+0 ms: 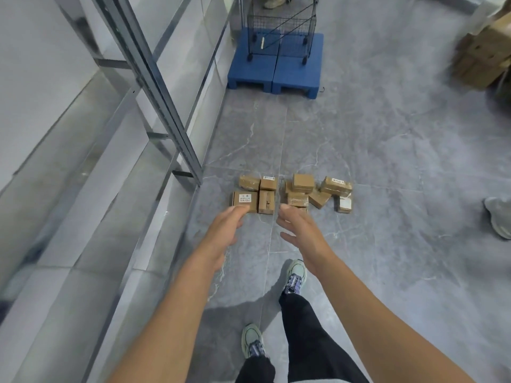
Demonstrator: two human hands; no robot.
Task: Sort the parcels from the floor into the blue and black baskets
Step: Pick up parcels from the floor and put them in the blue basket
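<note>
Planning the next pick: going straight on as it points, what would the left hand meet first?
The left hand would probably meet the white-labelled brown cardboard parcel first, though depth is unclear.

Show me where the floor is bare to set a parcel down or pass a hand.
Bare floor runs from the blue pallet to the left four parcels and the right pile, and from that pile to the grey shoe. A narrow strip parts the two groups. Crowded: the right pile overlaps itself; the left four sit packed near the rack post.

Warehouse: metal racking [154,87], blue pallet [276,70], stacked cartons [482,55].
</note>
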